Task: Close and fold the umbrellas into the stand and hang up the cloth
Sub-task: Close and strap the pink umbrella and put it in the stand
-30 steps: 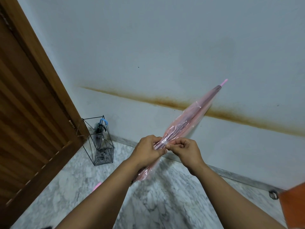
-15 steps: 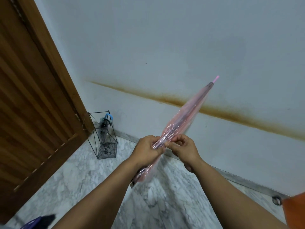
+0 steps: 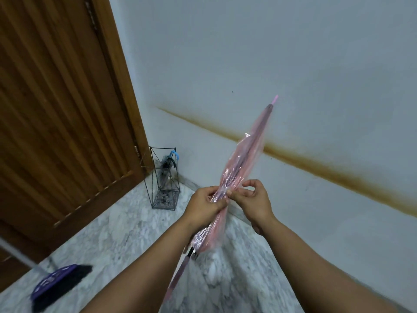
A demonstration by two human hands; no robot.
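A closed pink see-through umbrella [image 3: 246, 154] points up and to the right, its tip toward the white wall. My left hand [image 3: 204, 205] is wrapped around the gathered canopy at its middle. Touching that same spot, my right hand [image 3: 256, 201] pinches the plastic with thumb and forefinger. The pink shaft runs down between my forearms. A black wire umbrella stand [image 3: 165, 201] sits on the floor in the corner by the door, holding a folded dark umbrella with a blue hooked handle [image 3: 174, 154]. No cloth is in view.
A brown wooden door [image 3: 56, 109] fills the left side. A purple broom with black bristles [image 3: 59, 283] lies on the marble floor at the lower left, its pale handle running off left. A rusty stain crosses the wall.
The view has swung left and down, so the door fills more of the frame and the broom has come into view. The umbrella now stands more upright. Both hands stay at its middle.
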